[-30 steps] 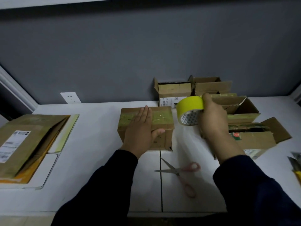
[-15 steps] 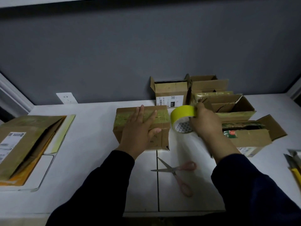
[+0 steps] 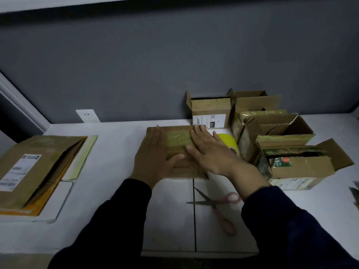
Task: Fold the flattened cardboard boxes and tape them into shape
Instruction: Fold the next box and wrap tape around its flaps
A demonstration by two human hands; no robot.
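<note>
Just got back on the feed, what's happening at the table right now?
A person has both hands on the closed cardboard box in the middle of the table. The left hand lies flat over its left side; the right hand presses flat on the yellowish tape strip along its top. The yellow tape roll sits unheld right of the box, and scissors lie nearer the person.

A packing workspace: white table [image 3: 116, 152] crowded with cardboard boxes [image 3: 291, 167], scissors [image 3: 213, 202].

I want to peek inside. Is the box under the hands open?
Shut: the cardboard box has flat, taped top flaps.
</note>
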